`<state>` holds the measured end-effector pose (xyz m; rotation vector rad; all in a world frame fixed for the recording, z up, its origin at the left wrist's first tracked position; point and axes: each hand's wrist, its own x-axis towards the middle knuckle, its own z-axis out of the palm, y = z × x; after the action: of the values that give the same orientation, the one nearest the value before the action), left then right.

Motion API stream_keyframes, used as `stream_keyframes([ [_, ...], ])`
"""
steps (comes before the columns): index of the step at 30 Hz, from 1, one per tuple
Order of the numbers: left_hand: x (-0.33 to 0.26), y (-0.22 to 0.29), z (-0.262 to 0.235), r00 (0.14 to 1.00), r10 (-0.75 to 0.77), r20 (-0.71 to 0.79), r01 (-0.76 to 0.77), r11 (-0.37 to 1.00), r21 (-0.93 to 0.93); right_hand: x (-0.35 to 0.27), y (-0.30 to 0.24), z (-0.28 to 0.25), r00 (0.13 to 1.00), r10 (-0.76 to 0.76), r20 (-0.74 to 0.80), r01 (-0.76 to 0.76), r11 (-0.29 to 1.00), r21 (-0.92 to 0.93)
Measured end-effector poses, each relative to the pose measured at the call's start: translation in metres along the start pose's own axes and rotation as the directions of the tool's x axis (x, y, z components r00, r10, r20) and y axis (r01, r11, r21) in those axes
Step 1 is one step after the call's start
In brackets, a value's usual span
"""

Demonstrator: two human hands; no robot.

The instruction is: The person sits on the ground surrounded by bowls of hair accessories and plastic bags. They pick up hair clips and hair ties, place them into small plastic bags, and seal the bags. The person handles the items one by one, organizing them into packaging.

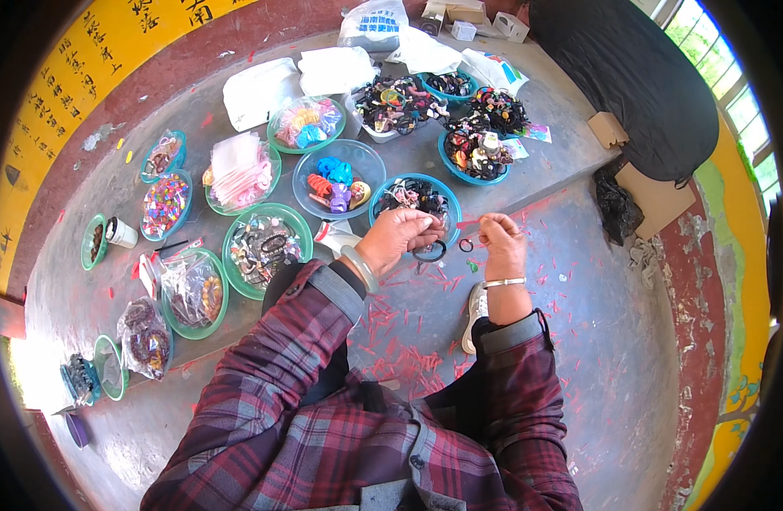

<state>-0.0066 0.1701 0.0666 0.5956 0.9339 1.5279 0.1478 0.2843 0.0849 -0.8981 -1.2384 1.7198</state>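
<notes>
My left hand [400, 240] is closed in a pinch, and a black hair tie [431, 250] hangs at its fingertips. To its right, at about the same height, my right hand [503, 245] has its fingers curled together; what they grip is too small to make out. A small dark ring [466, 245] shows between the two hands; I cannot tell whether it hangs from the right fingers or lies on the floor. Just beyond the left hand stands a blue basin [456, 213] of dark hair ties, partly covered by that hand.
Several basins crowd the raised ledge, including a clear blue one [303, 183] with colourful bundles and a green one [305, 228] with mixed small pieces. Dark hair ties [396, 104] are heaped farther back. Red scraps [408, 362] litter the floor around my shoe [474, 317].
</notes>
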Motion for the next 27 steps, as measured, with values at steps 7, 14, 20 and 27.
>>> stream_keyframes([
  [7, 0.0, 0.002, -0.012, 0.987, 0.073, -0.144, -0.095, 0.985, -0.147, 0.026, -0.014, -0.033, 0.989, 0.025, -0.147, -0.008, 0.993, 0.115],
  [14, 0.001, 0.003, -0.014, 0.973, 0.093, -0.21, -0.131, 0.976, -0.174, 0.028, -0.014, -0.05, 0.973, 0.063, 0.221, 0.089, 0.783, -0.615],
  [20, 0.001, 0.002, -0.015, 0.975, 0.096, -0.199, -0.129, 0.979, -0.159, 0.019, -0.001, -0.042, 0.878, -0.012, 0.478, 0.441, 0.407, -0.8],
  [27, 0.0, 0.002, -0.014, 0.978, 0.095, -0.183, -0.123, 0.981, -0.147, 0.004, -0.007, -0.023, 0.838, -0.059, 0.542, 0.524, 0.364, -0.77],
])
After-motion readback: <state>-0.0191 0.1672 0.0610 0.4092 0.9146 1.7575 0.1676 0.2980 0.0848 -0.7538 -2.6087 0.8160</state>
